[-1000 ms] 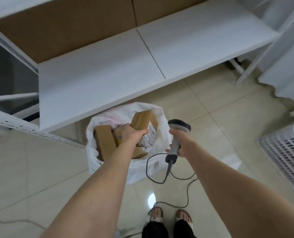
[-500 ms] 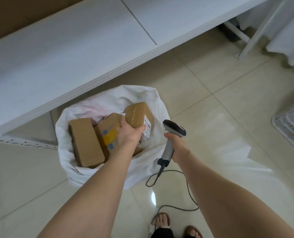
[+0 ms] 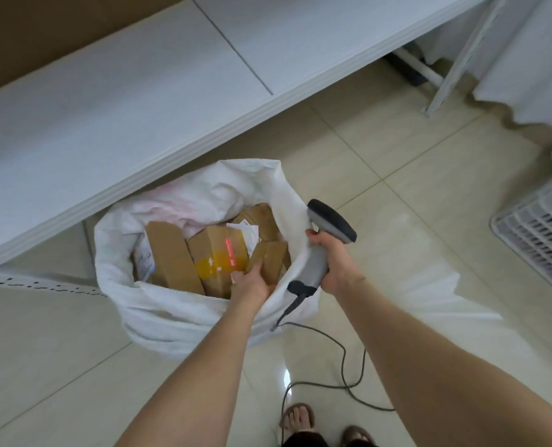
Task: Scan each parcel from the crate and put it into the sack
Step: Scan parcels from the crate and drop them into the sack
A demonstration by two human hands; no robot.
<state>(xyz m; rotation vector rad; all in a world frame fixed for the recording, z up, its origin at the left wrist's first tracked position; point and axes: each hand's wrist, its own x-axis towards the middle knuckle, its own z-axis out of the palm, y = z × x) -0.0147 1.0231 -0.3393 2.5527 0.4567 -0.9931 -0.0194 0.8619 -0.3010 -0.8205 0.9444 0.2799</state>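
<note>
Inside the white sack (image 3: 177, 314), the cardboard parcel (image 3: 273, 256) is held lengthwise ahead of the left hand (image 3: 252, 282) — barcode scanner (image 3: 326, 240) gripped by the right hand (image 3: 336, 266).

Parcel-sorting room: white shelving (image 3: 139, 91), sack (image 3: 177, 314) of parcels (image 3: 171, 256).

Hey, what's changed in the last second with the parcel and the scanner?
The left hand has lowered the small parcel from above the sack's mouth down into the sack, among the other boxes, and still holds it. The right hand keeps hold of the scanner beside the sack, as before.
</note>
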